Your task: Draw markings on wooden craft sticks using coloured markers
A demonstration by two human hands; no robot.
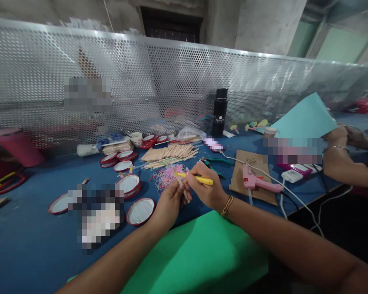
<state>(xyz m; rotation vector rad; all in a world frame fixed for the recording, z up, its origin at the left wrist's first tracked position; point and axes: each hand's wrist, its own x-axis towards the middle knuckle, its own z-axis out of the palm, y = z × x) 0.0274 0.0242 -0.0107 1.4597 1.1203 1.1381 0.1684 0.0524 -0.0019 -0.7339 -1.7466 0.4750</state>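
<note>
At left, a red-rimmed disc (140, 211) lies on the blue table (24, 245). The left hand (169, 199) pinches a wooden stick (180, 182), near a tangle of coloured strands (164, 176). The right hand (209, 191) grips a yellow pen (204, 180), tip close to the stick. Farther right, a pink glue gun (260, 183) rests on cardboard (237, 175).

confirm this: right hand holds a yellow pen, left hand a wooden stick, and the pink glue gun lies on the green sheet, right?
The last part is wrong: the head view shows the pink glue gun lying on brown cardboard. The right hand does hold a yellow pen and the left hand a wooden stick.
</note>
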